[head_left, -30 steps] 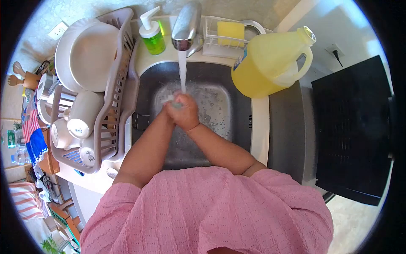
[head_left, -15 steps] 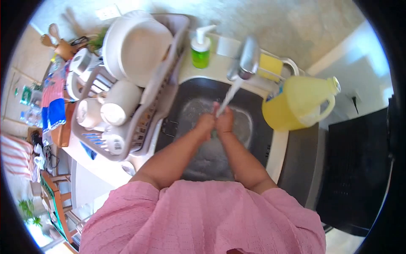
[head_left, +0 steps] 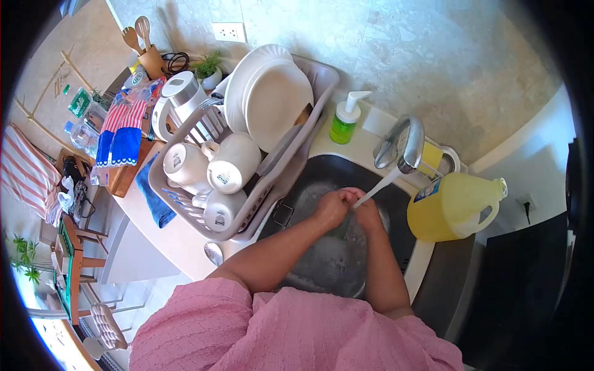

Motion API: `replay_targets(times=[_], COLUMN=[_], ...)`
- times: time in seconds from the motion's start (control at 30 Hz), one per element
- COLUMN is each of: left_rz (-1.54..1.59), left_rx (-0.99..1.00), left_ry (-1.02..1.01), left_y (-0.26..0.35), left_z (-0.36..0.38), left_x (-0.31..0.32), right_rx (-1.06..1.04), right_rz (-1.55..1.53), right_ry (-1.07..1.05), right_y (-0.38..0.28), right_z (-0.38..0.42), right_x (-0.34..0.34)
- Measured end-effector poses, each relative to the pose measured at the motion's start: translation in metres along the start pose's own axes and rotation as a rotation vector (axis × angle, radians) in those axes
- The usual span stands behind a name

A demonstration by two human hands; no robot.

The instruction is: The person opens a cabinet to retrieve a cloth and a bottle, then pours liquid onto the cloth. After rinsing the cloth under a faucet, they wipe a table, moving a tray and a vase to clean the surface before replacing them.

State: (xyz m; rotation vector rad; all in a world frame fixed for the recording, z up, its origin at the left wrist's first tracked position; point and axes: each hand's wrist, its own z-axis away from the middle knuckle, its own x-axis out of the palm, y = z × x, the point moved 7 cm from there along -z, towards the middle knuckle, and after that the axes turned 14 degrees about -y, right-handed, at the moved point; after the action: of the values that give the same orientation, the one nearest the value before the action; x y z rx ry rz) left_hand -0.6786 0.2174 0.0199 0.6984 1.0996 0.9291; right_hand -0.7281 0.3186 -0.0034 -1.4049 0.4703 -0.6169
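Both hands are together over the dark sink (head_left: pixel 322 166), in the stream from the tap (head_left: pixel 408 148). My left hand (head_left: pixel 332 208) is closed, its curled fingers pressed against the right. My right hand (head_left: pixel 367 214) touches it from the other side, fingers drawn together under the running water (head_left: pixel 376 188). Whatever lies between the palms, if anything, is hidden. Soapy water with foam covers the bottom of the sink below my wrists.
Left of the sink, a dish rack (head_left: pixel 247 232) holds white plates (head_left: pixel 278 105) and several mugs (head_left: pixel 234 162). A green soap pump (head_left: pixel 344 123) stands behind the sink. A yellow jug (head_left: pixel 445 207) is on its right rim; a spoon (head_left: pixel 213 253) lies at the left.
The view has shifted and turned, so sink, rack and jug appear lower and further right. My hands stay together in the water stream.
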Motion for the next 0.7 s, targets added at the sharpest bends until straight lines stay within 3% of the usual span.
replay_targets(times=[0.07,0.2,0.23,0.3,0.33,0.37,0.4,0.47,0.5,0.6,0.67,0.7], left_rz=[0.325,0.257,0.435,0.613,0.923,1.224,1.221,1.263,1.262,0.983,0.796,0.799], left_rx=[0.164,0.218,0.216,0.216,0.016,-0.191,-0.186,-0.432,-0.425,-0.402,-0.393,-0.402], left_ry=[0.018,0.084,0.062,0.040,0.109,0.180,0.184,0.181,0.182,-0.090,-0.260,-0.260], left_y=[0.014,0.003,-0.005,-0.012,-0.028,-0.042,-0.041,-0.047,-0.043,-0.021,-0.014,-0.022], left_z=[0.013,0.015,0.014,0.010,0.008,0.010,0.010,0.017,0.016,0.015,0.019,0.018], left_x=[-0.008,-0.011,-0.008,0.005,0.018,0.032,0.031,0.037,0.032,0.028,0.033,0.040], right_rx=[0.060,0.257,0.259,-0.140,-0.142,-0.205,-0.266,-0.377,-0.383,-0.511,-0.430,-0.422], right_rz=[0.094,0.197,0.201,-0.556,-0.555,-0.620,-0.685,-0.098,-0.097,0.166,0.719,0.714], right_ry=[0.003,-0.088,-0.090,0.051,0.048,0.222,0.399,0.455,0.454,0.392,0.548,0.544], right_y=[0.006,0.021,0.026,0.024,0.017,0.002,-0.011,-0.049,-0.044,-0.038,-0.043,-0.036], right_z=[0.013,0.031,0.032,0.028,0.022,0.018,0.018,0.027,0.028,0.022,0.013,0.011], right_x=[-0.009,-0.033,-0.033,-0.038,-0.022,-0.004,0.014,0.052,0.061,0.064,0.035,0.022])
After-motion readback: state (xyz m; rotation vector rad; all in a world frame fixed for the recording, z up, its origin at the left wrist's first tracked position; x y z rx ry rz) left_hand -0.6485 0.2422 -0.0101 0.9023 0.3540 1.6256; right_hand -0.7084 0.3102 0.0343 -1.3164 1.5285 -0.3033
